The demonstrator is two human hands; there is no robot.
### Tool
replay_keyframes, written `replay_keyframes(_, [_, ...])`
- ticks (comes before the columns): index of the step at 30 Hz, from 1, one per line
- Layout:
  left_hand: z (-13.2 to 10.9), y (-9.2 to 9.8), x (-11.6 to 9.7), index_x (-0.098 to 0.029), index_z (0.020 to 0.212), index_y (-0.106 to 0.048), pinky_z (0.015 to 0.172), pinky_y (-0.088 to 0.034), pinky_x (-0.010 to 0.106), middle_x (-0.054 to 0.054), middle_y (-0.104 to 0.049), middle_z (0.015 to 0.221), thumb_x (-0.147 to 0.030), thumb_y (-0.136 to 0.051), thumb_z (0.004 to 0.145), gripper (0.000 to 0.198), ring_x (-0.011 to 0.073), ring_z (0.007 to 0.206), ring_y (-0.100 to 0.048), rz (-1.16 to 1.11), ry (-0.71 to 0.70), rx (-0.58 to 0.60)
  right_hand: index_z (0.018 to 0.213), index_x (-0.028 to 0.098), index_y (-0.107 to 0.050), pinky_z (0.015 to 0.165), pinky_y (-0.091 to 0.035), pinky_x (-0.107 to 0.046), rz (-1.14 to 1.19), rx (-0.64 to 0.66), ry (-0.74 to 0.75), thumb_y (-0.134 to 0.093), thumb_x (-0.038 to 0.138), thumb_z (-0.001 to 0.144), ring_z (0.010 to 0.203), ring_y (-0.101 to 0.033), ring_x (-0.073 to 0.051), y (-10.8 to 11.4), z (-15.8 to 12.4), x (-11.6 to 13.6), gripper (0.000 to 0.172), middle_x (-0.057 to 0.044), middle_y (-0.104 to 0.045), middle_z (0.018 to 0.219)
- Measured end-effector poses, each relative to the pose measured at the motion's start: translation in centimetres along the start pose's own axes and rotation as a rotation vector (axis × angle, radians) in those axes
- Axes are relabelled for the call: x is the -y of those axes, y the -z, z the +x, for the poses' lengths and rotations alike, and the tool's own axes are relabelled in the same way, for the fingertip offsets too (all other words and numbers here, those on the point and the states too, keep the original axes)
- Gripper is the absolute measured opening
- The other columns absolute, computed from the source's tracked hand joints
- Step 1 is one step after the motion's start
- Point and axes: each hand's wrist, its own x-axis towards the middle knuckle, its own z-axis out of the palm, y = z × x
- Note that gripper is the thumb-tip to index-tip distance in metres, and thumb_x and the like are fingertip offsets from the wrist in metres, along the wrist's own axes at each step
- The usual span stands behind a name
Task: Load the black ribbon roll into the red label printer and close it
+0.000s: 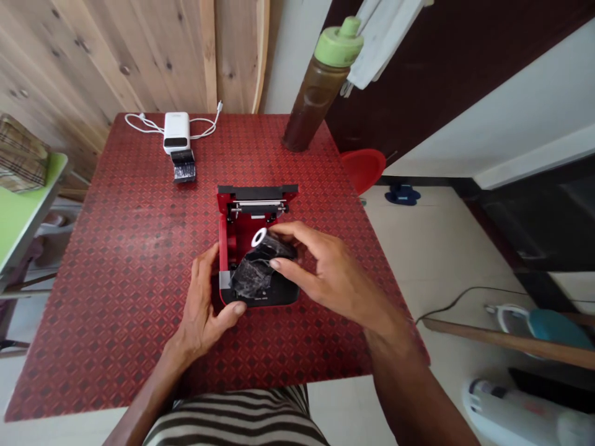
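Observation:
A red and black label printer (260, 296) lies on the table with its lid (258, 193) raised at the far side. My left hand (203, 303) grips its near left corner, fingers along the side and thumb at the front edge. Between the thumb and fingers of my right hand (320, 263) is a black roll (275, 243) with a white core, tilted over the open compartment. A loose, creased strip of black film (251, 277) hangs from the roll across the printer's front. The fingertips behind the roll are partly hidden.
On the red patterned table (116, 279), a white device (176, 131) with a white cable and a black strip stands at the back left. A brown bottle (316, 93) with a green lid is at the back right. A red stool (365, 168) adjoins the right edge.

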Motion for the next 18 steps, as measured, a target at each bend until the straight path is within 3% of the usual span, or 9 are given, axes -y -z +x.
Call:
replay_keyframes(3, [-0.1,-0.1,0.0,-0.033,0.183,-0.032,0.129,-0.044,0.070,0.018,-0.052,0.171,-0.076,-0.061,0.110,0.089,0.0426,0.153,-0.053,-0.020,0.014,0.005,0.123,0.022,-0.073,0.102,-0.062,-0.045,-0.322,-0.004,0.022,-0.072,0.013,0.104,0.115,-0.080,-0.030,-2.1,1.4,0.2,0.021,-0.010,-0.085,0.122])
replay_keyframes(6, [-0.2,0.0,-0.2,-0.034,0.183,-0.032,0.130,-0.045,0.071,0.018,-0.052,0.171,-0.074,-0.062,0.110,0.089,0.0425,0.154,-0.053,-0.038,0.034,0.009,0.114,0.020,-0.075,0.098,-0.061,-0.047,-0.552,0.051,0.012,-0.072,0.008,0.102,0.109,-0.079,-0.033,-3.3,2.5,1.0,0.016,-0.012,-0.085,0.111])
replay_keyframes(12, [-0.2,0.1,-0.5,-0.034,0.186,-0.026,0.130,-0.046,0.071,0.019,-0.052,0.169,-0.073,-0.062,0.111,0.092,0.0436,0.155,-0.053,-0.041,0.048,0.029,0.127,0.016,-0.078,0.103,-0.057,-0.044,-0.680,0.203,-0.120,-0.068,0.007,0.105,0.121,-0.078,-0.034,-4.0,4.6,2.0,0.025,-0.017,-0.086,0.120])
replay_keyframes(18, [-0.2,0.3,-0.8,-0.033,0.187,-0.023,0.129,-0.047,0.073,0.020,-0.051,0.165,-0.074,-0.060,0.112,0.093,0.0434,0.153,-0.054,-0.025,0.072,0.060,0.126,0.017,-0.083,0.107,-0.053,-0.046,-0.787,0.270,-0.216,-0.064,0.008,0.106,0.130,-0.076,-0.037,-4.6,6.1,2.7,0.029,-0.019,-0.086,0.133])
